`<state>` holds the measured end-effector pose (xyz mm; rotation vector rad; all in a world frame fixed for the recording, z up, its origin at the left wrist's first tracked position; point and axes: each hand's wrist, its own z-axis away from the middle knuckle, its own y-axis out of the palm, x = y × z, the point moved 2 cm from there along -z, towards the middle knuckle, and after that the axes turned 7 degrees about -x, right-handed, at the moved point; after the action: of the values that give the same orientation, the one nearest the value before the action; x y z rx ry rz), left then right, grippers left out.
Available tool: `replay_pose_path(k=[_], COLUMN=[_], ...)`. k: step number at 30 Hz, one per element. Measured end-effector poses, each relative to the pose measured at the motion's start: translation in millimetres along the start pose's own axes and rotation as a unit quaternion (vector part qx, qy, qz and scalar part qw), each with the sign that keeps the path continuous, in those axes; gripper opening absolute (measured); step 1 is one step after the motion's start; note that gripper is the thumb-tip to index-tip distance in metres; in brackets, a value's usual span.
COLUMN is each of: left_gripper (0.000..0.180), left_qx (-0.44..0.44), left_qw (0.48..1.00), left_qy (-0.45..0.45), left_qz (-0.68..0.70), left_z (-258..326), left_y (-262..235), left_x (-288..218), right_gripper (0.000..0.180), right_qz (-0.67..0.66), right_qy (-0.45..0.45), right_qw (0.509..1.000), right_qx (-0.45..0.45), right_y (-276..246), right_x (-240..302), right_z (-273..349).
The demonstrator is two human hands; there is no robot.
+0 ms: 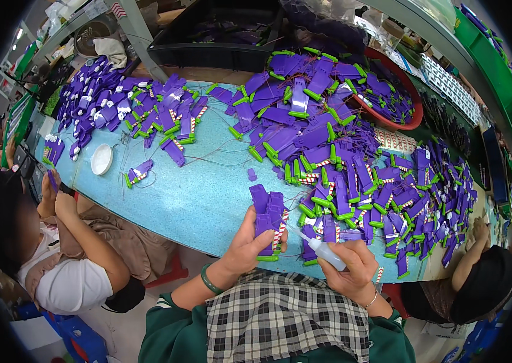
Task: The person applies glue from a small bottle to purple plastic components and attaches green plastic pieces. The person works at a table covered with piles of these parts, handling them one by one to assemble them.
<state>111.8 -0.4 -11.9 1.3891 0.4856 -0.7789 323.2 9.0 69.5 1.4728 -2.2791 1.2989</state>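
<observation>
Two hands at work just below the middle of the frame: my left hand point(250, 239) is wrapped around a stack of purple plastic toy parts point(267, 213), held upright with a green-capped end at the bottom, while my right hand point(353, 266) is closed on a small white squeeze bottle point(324, 251) whose thin nozzle points left toward the stack. The tip sits just beside the red-and-white striped edge of the held parts. To do this well, I judge, the stack should stay steady and square in my grip, the nozzle meeting the seam lightly, with only a gentle squeeze so nothing runs onto the purple faces. Beyond my hands, the turquoise surface point(195, 199) carries heaps of the same purple and green pieces point(353, 175) across the right and upper left. A small white dish point(101, 159) lies at left. Another person's hands point(56, 196) work at the left edge; a red basin point(410, 121) sits upper right.
</observation>
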Motion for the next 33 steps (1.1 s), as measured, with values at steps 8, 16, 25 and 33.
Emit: replay_pose_path(k=[8,16,25,33], left_gripper=[0.059,0.057,0.055,0.057], left_qx=[-0.006,-0.006,-0.02,-0.015], left_qw=[1.0,0.994,0.974,0.96], left_qy=[0.015,0.051,0.095,0.093], left_qz=[-0.011,-0.099,-0.204,-0.264], left_z=[1.2,2.9,3.0,5.8], left_y=[-1.7,2.2,6.3,3.4], left_x=[0.1,-4.7,-3.1,-0.5], right_gripper=[0.041,0.042,0.044,0.041], right_qz=[-0.014,-0.004,-0.007,-0.006], right_qy=[-0.008,-0.008,-0.023,-0.036], right_qw=[1.0,1.0,1.0,0.999], right_qx=[0.01,0.012,0.015,0.013], right_y=[3.1,1.4,-0.2,2.6], right_x=[-0.5,0.7,3.1,1.7], right_z=[-3.2,-3.8,-3.7,-5.0])
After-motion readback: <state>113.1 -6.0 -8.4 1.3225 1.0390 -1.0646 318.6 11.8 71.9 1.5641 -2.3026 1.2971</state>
